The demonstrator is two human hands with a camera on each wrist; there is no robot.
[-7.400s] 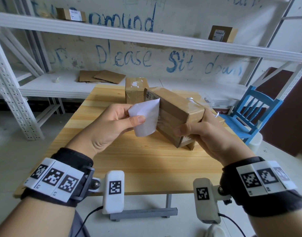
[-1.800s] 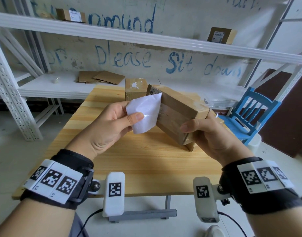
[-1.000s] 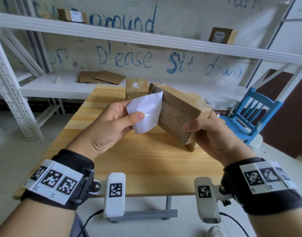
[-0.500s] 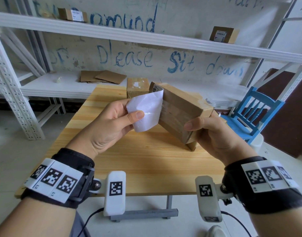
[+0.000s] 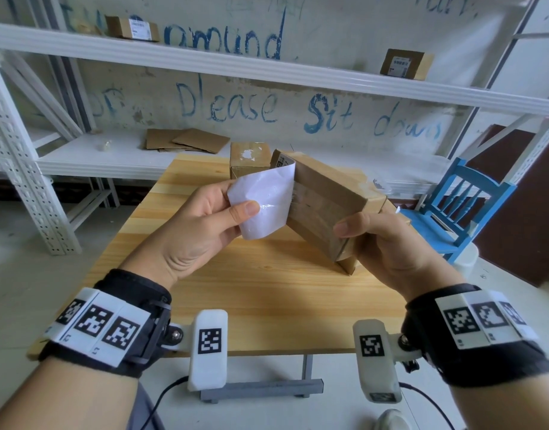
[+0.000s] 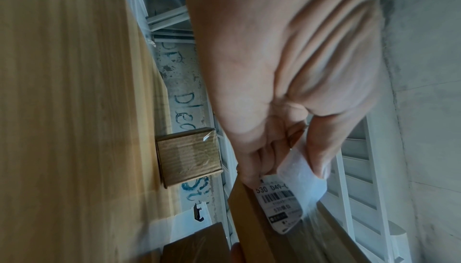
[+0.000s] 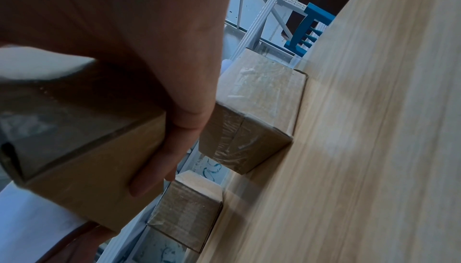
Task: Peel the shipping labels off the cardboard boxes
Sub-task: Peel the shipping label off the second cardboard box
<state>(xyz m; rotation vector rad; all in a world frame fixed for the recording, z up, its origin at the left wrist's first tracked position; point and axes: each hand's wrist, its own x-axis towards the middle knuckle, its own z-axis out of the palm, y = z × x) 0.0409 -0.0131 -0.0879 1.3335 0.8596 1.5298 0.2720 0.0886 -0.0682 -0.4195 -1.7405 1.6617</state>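
A brown cardboard box [image 5: 329, 200] is held tilted above the wooden table [image 5: 267, 299]. My right hand [image 5: 385, 243] grips its near end, thumb on the side and fingers [image 7: 159, 161] curled under the box [image 7: 82, 184]. My left hand [image 5: 201, 225] pinches the white shipping label [image 5: 263, 203] between thumb and fingers. The label is folded back to show its blank side. Its far strip still sticks to the box's far upper edge. In the left wrist view the printed side of the label [image 6: 282, 200] with its barcode shows beside the fingers [image 6: 252, 172].
Two more taped boxes sit on the table's far side, one small [image 5: 249, 159] and one behind the held box [image 7: 257, 109]. White metal shelving [image 5: 267, 66] stands behind with labelled boxes [image 5: 405, 63] and flat cardboard [image 5: 189, 141]. A blue chair [image 5: 462, 209] stands at right.
My left hand keeps pulling the label back, and a little more of it has come off the box. The box has tilted and shifted slightly in my right hand.
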